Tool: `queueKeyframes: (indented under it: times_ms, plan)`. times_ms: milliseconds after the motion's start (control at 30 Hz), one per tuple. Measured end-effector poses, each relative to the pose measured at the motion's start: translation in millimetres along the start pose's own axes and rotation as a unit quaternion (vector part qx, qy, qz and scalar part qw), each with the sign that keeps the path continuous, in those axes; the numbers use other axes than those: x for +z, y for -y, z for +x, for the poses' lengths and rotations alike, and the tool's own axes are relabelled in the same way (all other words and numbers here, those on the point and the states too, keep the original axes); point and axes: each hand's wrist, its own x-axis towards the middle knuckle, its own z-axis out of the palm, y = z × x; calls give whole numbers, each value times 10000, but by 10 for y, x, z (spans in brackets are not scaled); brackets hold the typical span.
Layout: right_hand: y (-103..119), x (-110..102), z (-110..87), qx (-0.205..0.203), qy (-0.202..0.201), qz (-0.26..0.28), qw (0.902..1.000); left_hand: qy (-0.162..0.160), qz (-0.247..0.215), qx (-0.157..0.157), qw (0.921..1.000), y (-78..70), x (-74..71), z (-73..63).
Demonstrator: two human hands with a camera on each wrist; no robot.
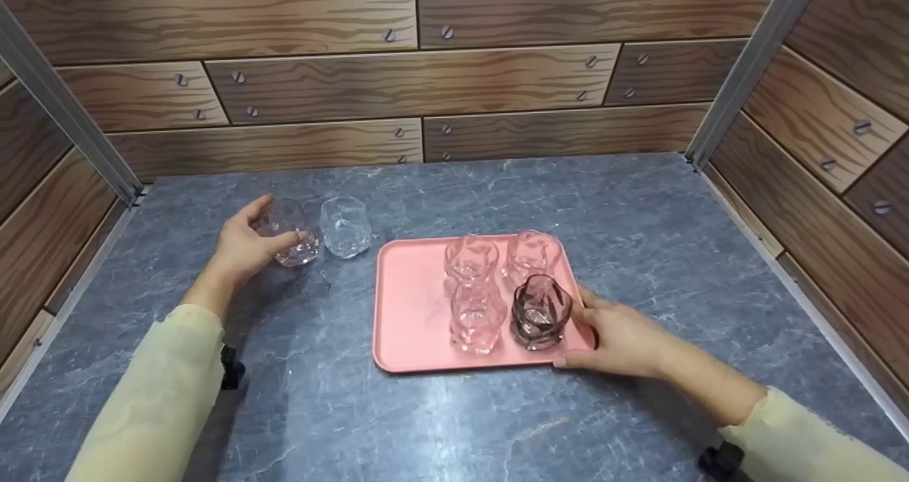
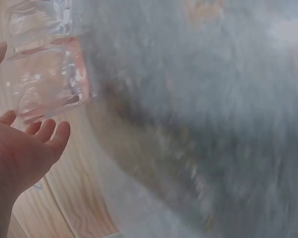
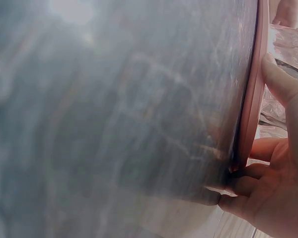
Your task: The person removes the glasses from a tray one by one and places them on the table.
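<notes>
At the left, my left hand (image 1: 245, 246) is spread around the near side of a clear faceted glass (image 1: 298, 249), thumb and fingers apart. In the left wrist view its loosely bent fingers lie close beside the glass (image 2: 52, 82). A second clear glass (image 1: 346, 228) stands just right of it. My right hand (image 1: 628, 336) grips the right edge of a pink tray (image 1: 408, 304). In the right wrist view the thumb lies over the tray rim (image 3: 253, 94), other fingers below. The tray bears a smoky dark glass (image 1: 540, 315) by that hand and three clear glasses (image 1: 477, 319).
The grey marbled tabletop (image 1: 454, 425) is bounded by a wood-patterned back wall (image 1: 426, 84) and a side wall (image 1: 802, 177) at the right. Metal posts (image 1: 738, 70) rise at the back corners. The tray's left half has bare surface.
</notes>
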Motion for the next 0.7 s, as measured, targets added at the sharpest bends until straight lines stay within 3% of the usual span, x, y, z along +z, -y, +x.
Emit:
queueKeyframes:
  times_ms: [433,567,700]
  plan:
    - [0,-22,-6,29,4,-74,10000,-280,138,748,9967,-468,-257,-291]
    - [11,-34,-11,-59,-18,-13,10000,-331,123,1183,9923,-649,-211,-389]
    - [11,-24,-12,-119,-51,-22,9999,-281,-62,1614,9865,-812,-70,-482]
